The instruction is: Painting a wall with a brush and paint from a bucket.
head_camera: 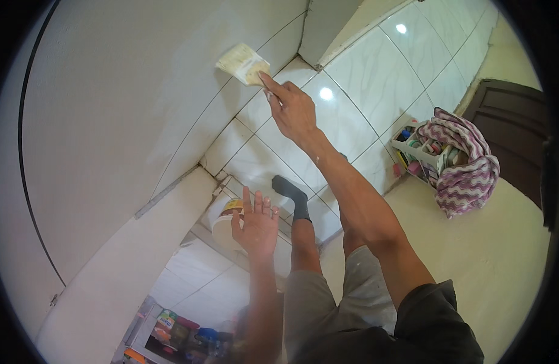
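My right hand [290, 107] grips a wide flat paintbrush [244, 65] by its handle. The brush's pale bristles point up and left, close to the light-painted wall [97, 100]; whether they touch it I cannot tell. Lower down, my left hand [260, 230] is raised with its palm up and fingers spread, holding nothing. Behind that hand stands a white plastic bucket [222, 227] with a yellow and brown label, partly hidden by the fingers.
White floor tiles [343, 118] run below the wall. At the right, a plastic shelf rack [418, 154] holds bottles and a striped cloth [470, 170], near a dark panelled door [511, 118]. A crate [154, 348] of packets is at lower left. A black cable [21, 113] crosses the wall.
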`<state>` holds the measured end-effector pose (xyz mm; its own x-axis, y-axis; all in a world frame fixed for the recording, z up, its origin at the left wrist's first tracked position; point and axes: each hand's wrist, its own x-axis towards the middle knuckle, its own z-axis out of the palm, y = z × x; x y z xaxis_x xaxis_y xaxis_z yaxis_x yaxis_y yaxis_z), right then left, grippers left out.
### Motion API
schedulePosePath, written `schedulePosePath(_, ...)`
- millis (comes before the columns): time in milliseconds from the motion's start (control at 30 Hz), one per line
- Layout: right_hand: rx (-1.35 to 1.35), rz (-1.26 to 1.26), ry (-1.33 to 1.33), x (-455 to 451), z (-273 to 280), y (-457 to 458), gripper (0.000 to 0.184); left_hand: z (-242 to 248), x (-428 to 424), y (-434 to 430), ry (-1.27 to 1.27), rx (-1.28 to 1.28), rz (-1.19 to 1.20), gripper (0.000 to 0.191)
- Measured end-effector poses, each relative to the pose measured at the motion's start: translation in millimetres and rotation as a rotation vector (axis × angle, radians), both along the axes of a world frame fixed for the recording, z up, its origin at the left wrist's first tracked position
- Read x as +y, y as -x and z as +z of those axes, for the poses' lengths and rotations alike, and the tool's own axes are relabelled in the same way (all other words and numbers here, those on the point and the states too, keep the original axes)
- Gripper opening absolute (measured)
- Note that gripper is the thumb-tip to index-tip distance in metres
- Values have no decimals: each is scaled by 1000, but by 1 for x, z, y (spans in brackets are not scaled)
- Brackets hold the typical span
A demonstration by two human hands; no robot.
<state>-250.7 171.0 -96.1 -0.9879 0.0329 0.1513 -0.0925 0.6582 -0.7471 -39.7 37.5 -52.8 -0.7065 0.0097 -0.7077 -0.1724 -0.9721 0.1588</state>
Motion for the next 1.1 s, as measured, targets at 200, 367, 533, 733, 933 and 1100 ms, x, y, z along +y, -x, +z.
schedulePosePath(200,209,-94,275,6,42,8,42,2,-4,-10,24,-22,-1,56)
schedulePosePath(367,319,-84,142,3,45,41,45,6,3,-9,38,-56,-12,57)
schedulePosePath(533,-30,-9,-122,19,10,27,48,16,16,0,54,-33,-50,58)
schedulePosePath(733,279,-68,168,31,49,26,53,26,31,6,97,-62,-81,58)
schedulePosePath(933,248,-65,100,20,59,41,59,38,46,19,112,-57,-108,58)
schedulePosePath(1100,71,-83,63,36,34,14,55,52,52,26,213,-122,-158,39)
